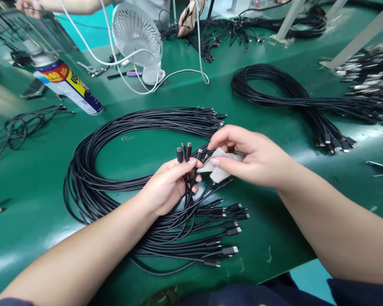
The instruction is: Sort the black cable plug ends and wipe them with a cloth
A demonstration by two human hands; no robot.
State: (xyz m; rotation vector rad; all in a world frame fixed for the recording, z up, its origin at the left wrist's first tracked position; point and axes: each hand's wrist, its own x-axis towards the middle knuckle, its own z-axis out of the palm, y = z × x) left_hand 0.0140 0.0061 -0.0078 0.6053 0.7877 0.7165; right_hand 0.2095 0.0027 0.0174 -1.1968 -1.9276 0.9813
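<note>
- Fingers together on the left hand (pixel 169 187), the hub of our clock: thumb and forefinger clamp a small cluster of slim black cable plugs with metal tips (pixel 189 151), which stand roughly upright and poke out towards 12 o'clock.
- Just beside, at 3 o'clock, the right hand (pixel 255 159) has its thumb and fingers pinched on a crumpled piece of white cloth (pixel 221 168); its edge is close by those plugs, and whether it touches them I cannot tell.
- Below both hands, a big loop of smooth black cables (pixel 83 157) lies on the glossy green tabletop (pixel 274 250), bulging to 9 o'clock, and look at those plug ends fanning out at 5!
- Over between 1 and 2 o'clock, well apart, there's a second coiled bundle of black cables (pixel 264 80).
- Round at 10 o'clock, a tall blue, red, yellow and white spray can (pixel 70 85); at 11, a small white fan with a round slatted head (pixel 137 34).
- Up at 12, on the far side, another person's hand (pixel 187 19) is by a heap of thin black cables (pixel 223 34).
</note>
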